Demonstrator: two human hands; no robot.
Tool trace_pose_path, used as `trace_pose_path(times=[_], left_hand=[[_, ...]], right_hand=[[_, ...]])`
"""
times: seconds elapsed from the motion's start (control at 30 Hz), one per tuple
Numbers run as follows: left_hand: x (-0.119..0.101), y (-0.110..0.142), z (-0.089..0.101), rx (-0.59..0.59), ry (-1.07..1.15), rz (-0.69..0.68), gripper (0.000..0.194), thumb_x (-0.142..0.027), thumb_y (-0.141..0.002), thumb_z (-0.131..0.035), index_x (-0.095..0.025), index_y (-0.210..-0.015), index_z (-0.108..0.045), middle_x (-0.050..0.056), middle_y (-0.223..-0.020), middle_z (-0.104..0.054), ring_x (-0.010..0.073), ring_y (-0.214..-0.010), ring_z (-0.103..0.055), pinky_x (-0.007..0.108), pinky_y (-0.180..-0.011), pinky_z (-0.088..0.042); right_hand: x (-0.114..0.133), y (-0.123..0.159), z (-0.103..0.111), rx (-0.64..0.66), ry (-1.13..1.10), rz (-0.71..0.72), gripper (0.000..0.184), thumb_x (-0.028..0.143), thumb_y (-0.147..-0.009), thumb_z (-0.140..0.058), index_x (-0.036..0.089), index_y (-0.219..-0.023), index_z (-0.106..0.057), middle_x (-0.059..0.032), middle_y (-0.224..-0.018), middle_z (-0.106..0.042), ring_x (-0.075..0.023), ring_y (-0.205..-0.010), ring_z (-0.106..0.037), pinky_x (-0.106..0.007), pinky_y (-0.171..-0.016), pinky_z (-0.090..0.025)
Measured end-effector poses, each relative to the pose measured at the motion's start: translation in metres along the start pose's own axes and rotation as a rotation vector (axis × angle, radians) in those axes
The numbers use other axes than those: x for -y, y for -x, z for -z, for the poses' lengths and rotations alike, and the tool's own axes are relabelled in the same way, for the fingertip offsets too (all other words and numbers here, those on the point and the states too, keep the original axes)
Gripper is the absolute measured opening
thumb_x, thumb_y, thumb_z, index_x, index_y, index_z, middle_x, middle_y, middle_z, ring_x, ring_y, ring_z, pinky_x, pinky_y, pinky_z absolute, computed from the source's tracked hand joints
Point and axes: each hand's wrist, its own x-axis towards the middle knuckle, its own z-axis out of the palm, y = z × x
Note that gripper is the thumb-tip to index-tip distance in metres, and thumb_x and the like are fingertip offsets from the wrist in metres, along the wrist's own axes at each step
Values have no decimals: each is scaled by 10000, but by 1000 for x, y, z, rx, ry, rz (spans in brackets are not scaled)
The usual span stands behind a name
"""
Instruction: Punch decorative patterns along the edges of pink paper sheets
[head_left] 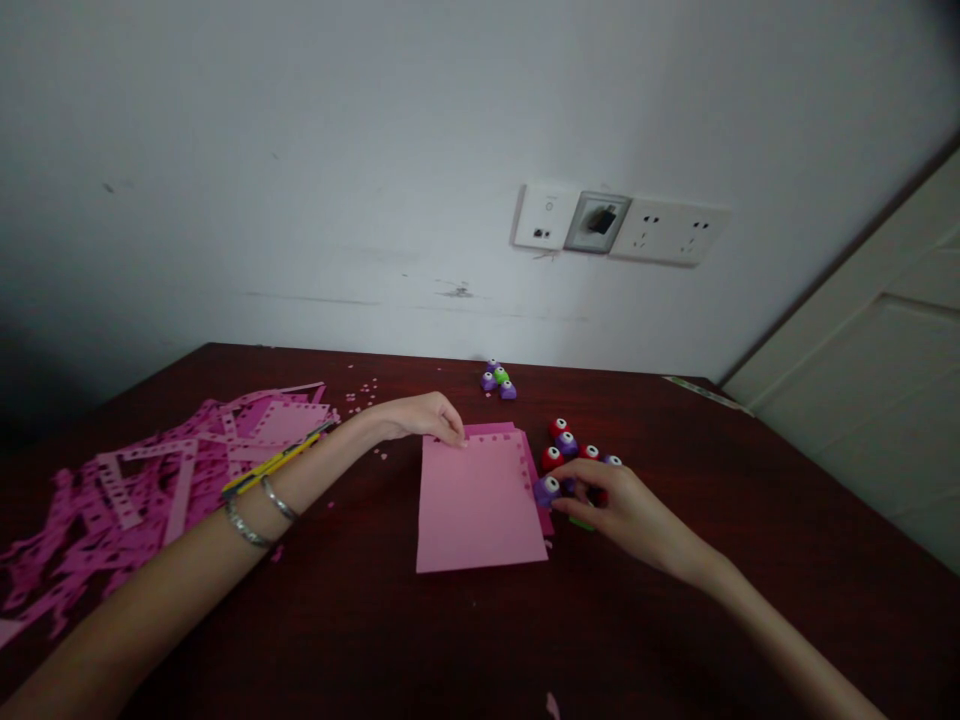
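We note a pale pink sheet [480, 510] lying on the dark red-brown surface [360, 620], near the middle, with deeper pink paper [491, 429] showing past its top and right edges. Small holes run along the sheet's top and down part of its right side. Our left hand [431, 415] pinches the top edge near its left corner; two bracelets [277, 498] circle that forearm. Our right hand [619, 505] grasps a purple punch [547, 490] between thumb and fingers at the sheet's right edge. Just beyond that hand we record more punches [553, 458], red and purple; a second group [508, 390], purple and green, stands farther back near the wall [337, 200]. To the left we see heaped pink scraps [182, 490] and a yellow stick [277, 461] beside the left forearm. Sockets [667, 230] sit on the wall.
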Motion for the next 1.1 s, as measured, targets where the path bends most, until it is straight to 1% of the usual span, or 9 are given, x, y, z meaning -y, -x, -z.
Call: trace_pose_path(times=[0.47,0.7,1.1], left_hand=[[7,-5,0,-26,-7,-7,213,-310,-569,-729,-159,-717,-702,22,-670,-653,117,-647,-526,273,-656,-382],[7,-6,-2,-25,9,20,194,-283,-571,-731,-162,-720,-705,35,-699,-661,133,-676,-540,288,-669,-390],[7,-6,-3,-26,26,31,211,-295,-581,-735,-152,-733,-711,46,-702,-665,130,-662,-544,280,-661,-395]], right_hand=[[0,0,1,3,14,15,174,264,-791,-580,209,-941,-648,-14,-809,-620,-127,-646,-501,-241,-588,-402],[1,1,0,-2,6,17,162,264,-795,-576,211,-931,-645,-15,-826,-624,-130,-657,-507,-243,-595,-405],[-1,1,-1,10,15,12,158,260,-797,-576,212,-934,-639,-14,-829,-606,-127,-662,-509,-237,-600,-413]])
